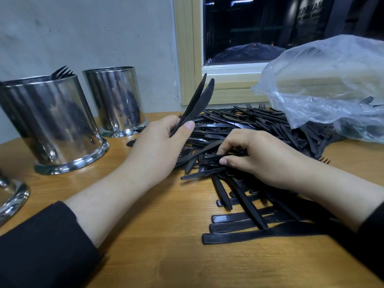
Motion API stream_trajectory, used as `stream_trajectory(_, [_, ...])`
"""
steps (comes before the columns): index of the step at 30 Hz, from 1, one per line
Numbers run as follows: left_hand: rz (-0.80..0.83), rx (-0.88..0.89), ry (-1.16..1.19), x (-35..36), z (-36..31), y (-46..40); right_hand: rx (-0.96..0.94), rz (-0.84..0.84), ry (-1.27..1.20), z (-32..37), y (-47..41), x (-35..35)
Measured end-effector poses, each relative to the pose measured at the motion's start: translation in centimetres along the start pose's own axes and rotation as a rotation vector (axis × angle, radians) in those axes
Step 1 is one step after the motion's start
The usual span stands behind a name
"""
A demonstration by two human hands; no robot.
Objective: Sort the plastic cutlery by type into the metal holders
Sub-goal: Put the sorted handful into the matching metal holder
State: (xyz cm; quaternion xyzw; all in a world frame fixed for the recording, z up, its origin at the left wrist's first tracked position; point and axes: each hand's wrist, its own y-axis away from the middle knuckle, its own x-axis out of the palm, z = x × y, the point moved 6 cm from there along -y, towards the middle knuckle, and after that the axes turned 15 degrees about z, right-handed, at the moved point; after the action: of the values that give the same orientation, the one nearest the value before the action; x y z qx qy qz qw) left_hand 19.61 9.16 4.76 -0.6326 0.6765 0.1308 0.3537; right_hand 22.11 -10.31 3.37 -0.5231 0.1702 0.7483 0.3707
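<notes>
Black plastic knives [197, 102] are standing gripped in the left hand [160, 142] at centre frame while the right hand [255, 156] is pinching another from the big unsorted heap of black cutlery [249, 125], and only fork tines are showing in the shiny metal cylinder holder [49, 119] at upper left, so most sorting is remaining.

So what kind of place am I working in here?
Probably a cafe or canteen back area, at night. Shiny metal holders stand on a wooden table, a bulk pile of black plastic cutlery spills from a plastic bag, and the window is dark.
</notes>
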Motion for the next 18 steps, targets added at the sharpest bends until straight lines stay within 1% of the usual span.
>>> stream_trajectory(3, [0.003, -0.002, 0.016, 0.0, 0.1, -0.1, -0.045, -0.07, 0.019, 0.6, 0.3, -0.7])
stream_trajectory(6, [0.002, -0.004, 0.124, 0.0, 0.3, -0.2, -0.144, -0.219, 0.036, 2.0, 1.1, -2.0])
stream_trajectory(8, [0.009, -0.008, 0.204, 0.2, 0.3, -0.1, -0.204, -0.272, -0.033, 2.9, 1.7, -2.6])
stream_trajectory(10, [0.024, -0.024, 0.318, 0.5, 0.3, 0.0, -0.248, -0.282, -0.051, 3.7, 2.0, -2.6])
stream_trajectory(13, [0.044, -0.088, 0.546, 1.0, 0.8, 0.1, -0.277, -0.256, 0.057, 4.5, 1.9, -2.1])
stream_trajectory(18, [0.135, -0.124, 0.73, 2.1, 0.7, 0.4, -0.276, -0.205, 0.035, 4.2, 1.7, -1.5])
